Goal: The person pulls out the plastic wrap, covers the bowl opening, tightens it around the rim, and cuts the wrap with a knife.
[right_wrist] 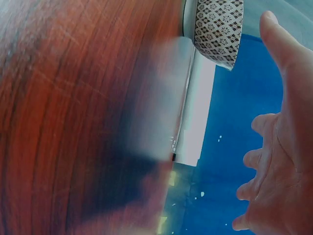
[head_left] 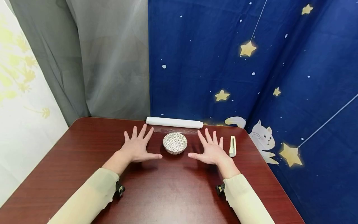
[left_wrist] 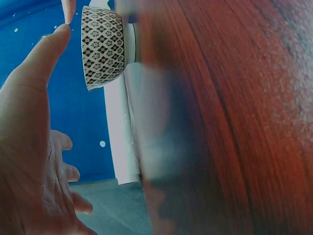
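Note:
A small patterned bowl [head_left: 175, 143] stands upright on the table between my two hands. To its left my left hand [head_left: 137, 147] is spread, fingers straight and thumb pointing toward the bowl. My right hand [head_left: 211, 151] mirrors it on the other side, also spread and holding nothing. Neither hand touches the bowl in the head view. Behind the bowl lies a white roll [head_left: 174, 122] of what looks like plastic wrap, with a clear strip of film in front. Both wrist views show the bowl [left_wrist: 102, 46] beyond the thumb and the roll behind it.
A white utility knife [head_left: 232, 146] lies to the right of my right hand. The dark red wooden table [head_left: 165, 193] ends at a back edge just behind the roll. A grey curtain [head_left: 117, 62] and a blue star-patterned curtain [head_left: 190, 81] hang behind it.

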A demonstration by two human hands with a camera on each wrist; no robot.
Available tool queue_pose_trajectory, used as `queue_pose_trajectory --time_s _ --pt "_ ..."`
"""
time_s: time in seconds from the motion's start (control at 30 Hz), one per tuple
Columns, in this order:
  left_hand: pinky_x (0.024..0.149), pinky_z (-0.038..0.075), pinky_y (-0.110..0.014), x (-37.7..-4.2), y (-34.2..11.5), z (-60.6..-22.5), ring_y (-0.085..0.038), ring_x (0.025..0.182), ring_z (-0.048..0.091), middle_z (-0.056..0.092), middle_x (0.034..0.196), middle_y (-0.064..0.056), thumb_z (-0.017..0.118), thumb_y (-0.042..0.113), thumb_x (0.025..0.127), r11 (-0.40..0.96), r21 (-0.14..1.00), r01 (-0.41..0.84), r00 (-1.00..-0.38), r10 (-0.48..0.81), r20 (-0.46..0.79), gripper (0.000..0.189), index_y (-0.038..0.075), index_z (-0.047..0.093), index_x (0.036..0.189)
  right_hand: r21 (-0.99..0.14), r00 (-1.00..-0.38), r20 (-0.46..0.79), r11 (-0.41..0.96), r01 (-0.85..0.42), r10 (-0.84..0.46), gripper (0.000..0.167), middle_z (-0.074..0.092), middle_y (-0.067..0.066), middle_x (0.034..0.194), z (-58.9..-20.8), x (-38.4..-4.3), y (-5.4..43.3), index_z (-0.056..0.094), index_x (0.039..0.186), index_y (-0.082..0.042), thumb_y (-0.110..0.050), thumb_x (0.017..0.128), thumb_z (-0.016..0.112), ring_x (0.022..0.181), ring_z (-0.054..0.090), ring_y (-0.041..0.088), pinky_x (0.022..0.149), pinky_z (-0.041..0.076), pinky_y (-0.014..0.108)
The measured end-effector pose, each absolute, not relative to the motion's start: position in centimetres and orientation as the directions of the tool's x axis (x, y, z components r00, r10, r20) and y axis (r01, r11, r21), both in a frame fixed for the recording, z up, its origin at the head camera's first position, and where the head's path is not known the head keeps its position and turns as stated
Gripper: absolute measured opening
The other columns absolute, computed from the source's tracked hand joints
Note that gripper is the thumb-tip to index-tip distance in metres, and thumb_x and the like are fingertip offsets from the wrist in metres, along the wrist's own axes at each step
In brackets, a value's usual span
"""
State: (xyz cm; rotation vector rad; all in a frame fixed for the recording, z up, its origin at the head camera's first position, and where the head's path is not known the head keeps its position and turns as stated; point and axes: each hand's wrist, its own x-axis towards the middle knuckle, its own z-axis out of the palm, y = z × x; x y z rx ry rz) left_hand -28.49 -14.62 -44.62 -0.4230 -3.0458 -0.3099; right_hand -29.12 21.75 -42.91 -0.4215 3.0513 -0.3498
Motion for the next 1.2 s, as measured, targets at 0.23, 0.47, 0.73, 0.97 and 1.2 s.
queue_pose_trajectory --time_s 0.23,0.47,0.73,0.97,1.2 --pt "0.122 0.008 -0.09 -28.35 -14.66 -44.74 -0.063 0.164 0.009 0.01 0.184 -0.022 0.06 0.103 0.074 0.937 0.219 0.273 -0.962 0.264 0.068 0.139 0.021 0.018 0.178 -0.239 -0.962 -0.011 0.935 -0.262 -0.273 0.122 0.0 0.014 0.186 -42.73 -28.88 21.54 0.012 0.178 -0.031 -0.09 0.085 0.065 0.17 -0.008 0.051 0.129 -0.005 0.081" --pt "0.123 0.009 -0.089 -28.28 -14.75 -44.71 -0.061 0.165 0.01 0.012 0.184 -0.021 0.06 0.103 0.074 0.933 0.235 0.274 -0.962 0.265 0.07 0.138 0.021 0.02 0.177 -0.236 -0.962 -0.006 0.935 -0.264 -0.273 0.122 0.001 0.015 0.186 -42.84 -28.83 21.48 0.014 0.178 -0.031 -0.089 0.085 0.067 0.17 -0.006 0.051 0.129 -0.004 0.081" --pt "0.124 0.01 -0.088 -28.16 -14.8 -44.52 -0.061 0.166 0.009 0.013 0.184 -0.022 0.063 0.1 0.075 0.93 0.242 0.275 -0.961 0.268 0.063 0.137 0.02 0.02 0.177 -0.239 -0.96 -0.004 0.932 -0.272 -0.281 0.123 0.003 0.016 0.186 -43.02 -28.91 21.32 0.014 0.178 -0.029 -0.087 0.085 0.069 0.17 -0.004 0.052 0.129 -0.003 0.081" --pt "0.125 0.008 -0.087 -27.85 -14.78 -44.32 -0.059 0.166 0.007 0.012 0.184 -0.022 0.068 0.092 0.08 0.927 0.252 0.277 -0.961 0.271 0.059 0.131 0.02 0.019 0.178 -0.247 -0.958 -0.001 0.928 -0.278 -0.287 0.12 0.004 0.016 0.186 -43.02 -28.66 21.2 0.016 0.178 -0.027 -0.082 0.087 0.072 0.17 -0.003 0.052 0.129 -0.003 0.081" --pt "0.125 0.012 -0.086 -27.82 -15.13 -44.35 -0.059 0.166 0.011 0.015 0.183 -0.024 0.072 0.083 0.085 0.921 0.25 0.299 -0.954 0.289 0.077 0.123 0.018 0.022 0.177 -0.251 -0.955 -0.003 0.925 -0.286 -0.296 0.115 0.009 0.018 0.185 -43.18 -28.75 21.37 0.016 0.178 -0.026 -0.077 0.091 0.071 0.169 0.002 0.054 0.13 0.0 0.081"
